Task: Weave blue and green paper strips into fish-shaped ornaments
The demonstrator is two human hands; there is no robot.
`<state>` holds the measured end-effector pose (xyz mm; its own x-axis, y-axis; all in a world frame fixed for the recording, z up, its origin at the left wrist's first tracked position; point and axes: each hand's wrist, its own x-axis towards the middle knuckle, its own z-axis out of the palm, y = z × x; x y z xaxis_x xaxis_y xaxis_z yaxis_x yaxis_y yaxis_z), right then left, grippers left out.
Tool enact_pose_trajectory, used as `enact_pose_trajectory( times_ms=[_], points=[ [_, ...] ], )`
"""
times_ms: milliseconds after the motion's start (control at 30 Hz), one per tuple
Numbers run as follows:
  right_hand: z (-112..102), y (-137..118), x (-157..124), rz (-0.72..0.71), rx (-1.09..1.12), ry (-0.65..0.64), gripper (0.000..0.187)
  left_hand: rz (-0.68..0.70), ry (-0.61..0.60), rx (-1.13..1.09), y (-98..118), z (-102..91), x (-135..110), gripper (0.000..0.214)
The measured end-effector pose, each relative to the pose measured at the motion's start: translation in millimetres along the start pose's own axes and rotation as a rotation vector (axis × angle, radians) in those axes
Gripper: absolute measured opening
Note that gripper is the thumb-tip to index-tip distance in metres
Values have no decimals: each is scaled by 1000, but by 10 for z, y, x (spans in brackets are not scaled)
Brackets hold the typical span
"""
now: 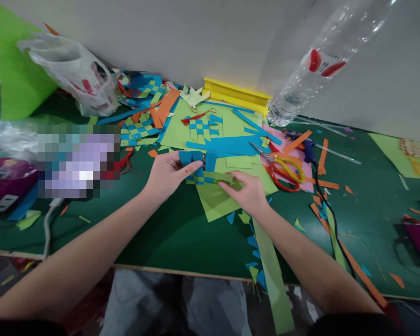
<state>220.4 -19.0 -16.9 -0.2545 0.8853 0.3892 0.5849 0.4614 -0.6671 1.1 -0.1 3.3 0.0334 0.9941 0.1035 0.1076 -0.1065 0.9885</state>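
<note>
Over the green table [154, 242], left hand [165, 175]: pinches the woven paper [199, 179]; too firm a squeeze could crease it.
Right hand [248, 190]: grips the green strip [217, 177] at the woven paper's right side; a hard tug could tear it or loosen the weaving.
Woven paper: between the 2 hands, nearer the left.
Scissors [272, 159]: beyond the right hand, untouched.

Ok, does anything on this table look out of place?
Yes, a long green paper strip, on the near side of the right hand, dangles past the table's front edge. Loose blue scraps beside it look like stray offcuts.
</note>
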Motion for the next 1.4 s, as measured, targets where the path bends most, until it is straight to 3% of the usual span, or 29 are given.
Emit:
enact_pose_trajectory(
  times_ms=[133,200,300,467,733,1000,1233,1400],
  points=[
    [1,0,4,-32,-4,0,18,-12,-74,55,16,-11,2,40],
    [-10,-20,10,-43,-9,-17,17,-11,-92,113,18,-12,4,33],
    [-22,-41,18,-74,-39,-19,15,-3,-95,162,15,-10,4,25],
    [-18,-38,27,-152,-20,-38,19,1,-62,214,9,-14,0,31],
    [-30,-57,35,-134,-57,-66,20,36,-8,246,20,-14,0,33],
    [-38,-84,17,-34,3,-140,28,8,-77,261,20,-24,-9,29],
    [-31,-53,16,-32,-44,-160,16,54,-196,258,49,-13,-5,31],
    [-21,-58,19,-8,-65,-176,16,66,-160,290,51,-19,-11,33]
  ],
)
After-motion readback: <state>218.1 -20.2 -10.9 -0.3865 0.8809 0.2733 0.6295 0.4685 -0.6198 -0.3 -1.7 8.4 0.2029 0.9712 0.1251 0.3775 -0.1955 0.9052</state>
